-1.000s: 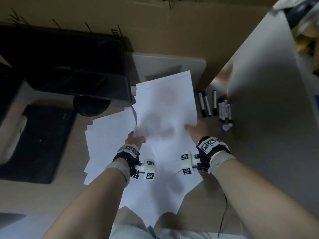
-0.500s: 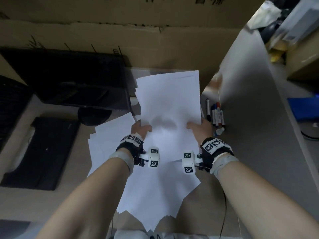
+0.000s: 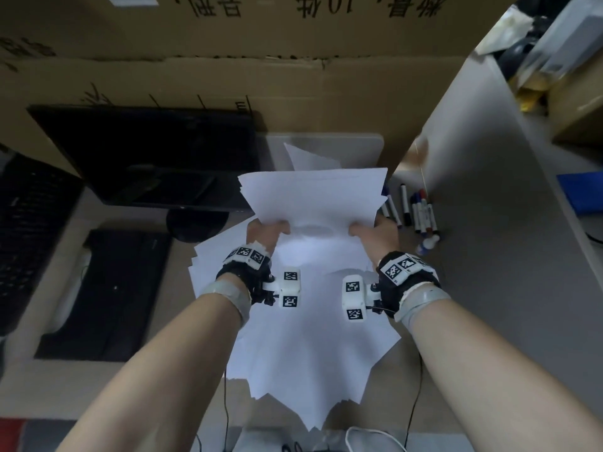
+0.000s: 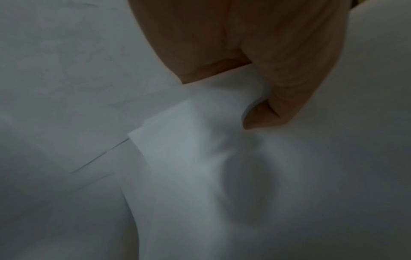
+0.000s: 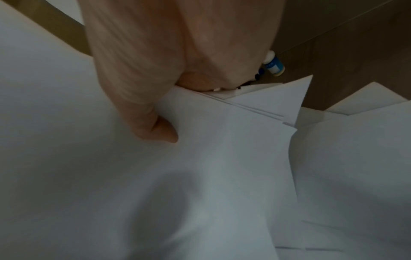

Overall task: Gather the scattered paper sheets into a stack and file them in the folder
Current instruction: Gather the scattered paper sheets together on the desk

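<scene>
A loose stack of white paper sheets [image 3: 313, 203] is lifted off the desk, its far end tilted up. My left hand [image 3: 266, 231] pinches its left edge, thumb on top [image 4: 278, 109]. My right hand [image 3: 372, 231] pinches the right edge, thumb on top [image 5: 155, 126], with several sheet edges fanned beside it [image 5: 255, 109]. More white sheets [image 3: 303, 347] lie spread on the desk beneath my wrists and to the left [image 3: 218, 256]. A pale folder [image 3: 359, 145] lies flat behind the stack with one sheet [image 3: 310, 159] on it.
Several marker pens [image 3: 414, 210] and a small white bottle [image 3: 427, 244] lie right of the papers. A black monitor [image 3: 156, 158] stands at the left with a dark keyboard [image 3: 104, 291] in front. Cardboard boxes [image 3: 261, 76] wall the back; a grey partition [image 3: 489, 190] rises at right.
Both hands have raised the stack and tipped its far end upward, so it looks shorter from above. The folder and a sheet behind it have come into view.
</scene>
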Demonstrator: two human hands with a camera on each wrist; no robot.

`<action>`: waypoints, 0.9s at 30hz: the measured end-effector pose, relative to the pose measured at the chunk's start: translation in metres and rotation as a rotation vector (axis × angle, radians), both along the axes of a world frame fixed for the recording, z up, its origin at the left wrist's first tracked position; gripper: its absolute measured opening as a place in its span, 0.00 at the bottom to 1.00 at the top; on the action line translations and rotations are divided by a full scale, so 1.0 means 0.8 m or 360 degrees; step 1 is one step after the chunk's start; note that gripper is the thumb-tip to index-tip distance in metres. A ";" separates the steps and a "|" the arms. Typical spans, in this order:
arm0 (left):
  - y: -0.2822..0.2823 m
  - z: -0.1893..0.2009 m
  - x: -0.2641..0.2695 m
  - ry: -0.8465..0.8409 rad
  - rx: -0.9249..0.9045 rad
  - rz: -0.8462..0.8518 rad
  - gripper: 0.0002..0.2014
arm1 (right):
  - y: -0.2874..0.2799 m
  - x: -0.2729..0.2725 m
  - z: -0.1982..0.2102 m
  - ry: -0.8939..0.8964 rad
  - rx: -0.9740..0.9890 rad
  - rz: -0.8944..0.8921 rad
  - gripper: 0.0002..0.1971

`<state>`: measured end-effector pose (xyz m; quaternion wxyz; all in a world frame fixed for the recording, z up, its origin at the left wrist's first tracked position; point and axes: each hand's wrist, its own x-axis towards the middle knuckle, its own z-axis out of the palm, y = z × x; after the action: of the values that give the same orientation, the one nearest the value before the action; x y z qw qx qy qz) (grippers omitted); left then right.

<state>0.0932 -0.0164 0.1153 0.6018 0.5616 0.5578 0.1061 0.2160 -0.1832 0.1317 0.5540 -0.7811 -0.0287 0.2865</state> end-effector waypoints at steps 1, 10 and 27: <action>0.005 0.003 -0.005 0.0000 0.0035 -0.0021 0.15 | 0.004 -0.003 0.002 -0.0023 0.0003 0.0016 0.08; 0.008 -0.005 -0.019 -0.0086 -0.0010 -0.0067 0.11 | 0.013 -0.035 -0.019 0.0085 -0.0003 -0.0157 0.11; 0.029 -0.015 -0.064 0.0073 0.0188 -0.0115 0.22 | 0.052 -0.057 -0.049 0.0124 0.0007 0.0133 0.12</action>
<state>0.0421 0.0066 0.1030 0.5580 0.6182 0.5437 0.1042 0.1705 -0.1419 0.0928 0.5441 -0.7662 -0.0403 0.3395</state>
